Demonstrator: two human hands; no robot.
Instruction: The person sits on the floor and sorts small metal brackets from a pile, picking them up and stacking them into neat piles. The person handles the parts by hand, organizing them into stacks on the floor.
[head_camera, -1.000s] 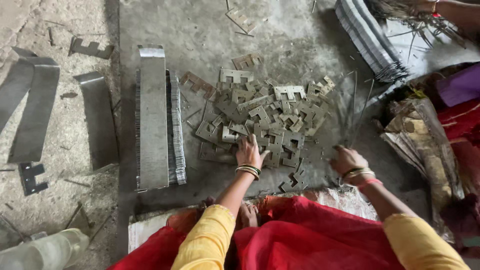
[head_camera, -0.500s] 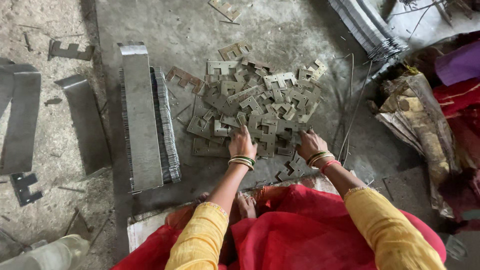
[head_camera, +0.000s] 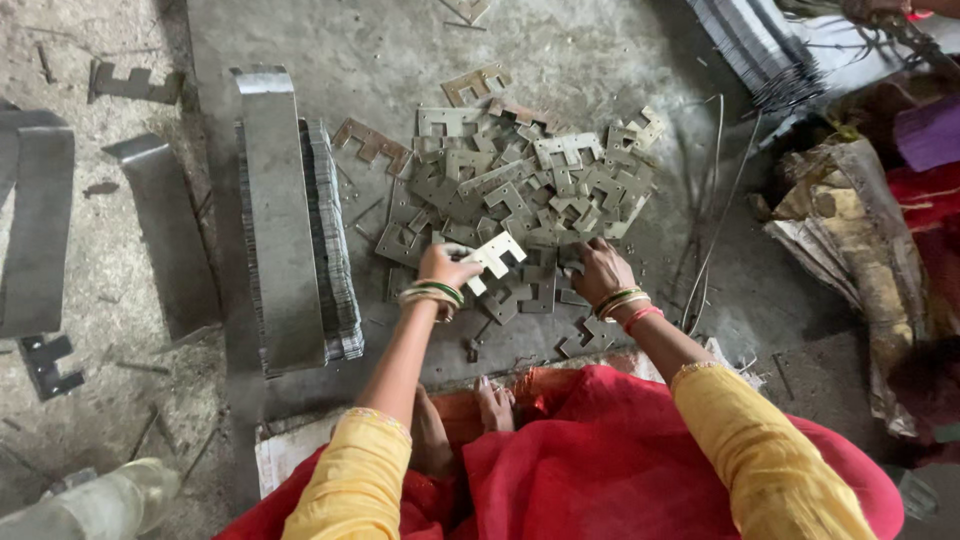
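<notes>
A person sits on a grey concrete floor (head_camera: 620, 60), seen from above, wearing yellow sleeves and a red cloth over the lap. Bare toes show just past the edge of the red cloth.

In front of the person lies a loose pile of flat metal pieces (head_camera: 520, 190), each cut in a notched, E-like shape, grey and dull, heaped over one another and spreading toward the knees.

The left hand (head_camera: 443, 267) is closed around one pale metal piece (head_camera: 495, 255), pinching it at one end so that it sticks out to the right, lifted a little above the near edge of the pile. Green and gold bangles sit on that wrist.

The right hand (head_camera: 600, 270) rests palm down on the near edge of the pile, fingers curled onto the pieces beneath; I cannot tell whether it has hold of any one of them. Bangles and a red thread circle that wrist.

To the left of the pile stands a long stacked row of the same pieces (head_camera: 325, 240), packed on edge, with a long metal channel (head_camera: 275, 210) lying along it. Further left, flat metal strips (head_camera: 40, 230) lie on the rougher ground. At the upper right is a second packed stack of thin plates (head_camera: 750, 50), and beside it bundled cloth and paper (head_camera: 850, 220).
</notes>
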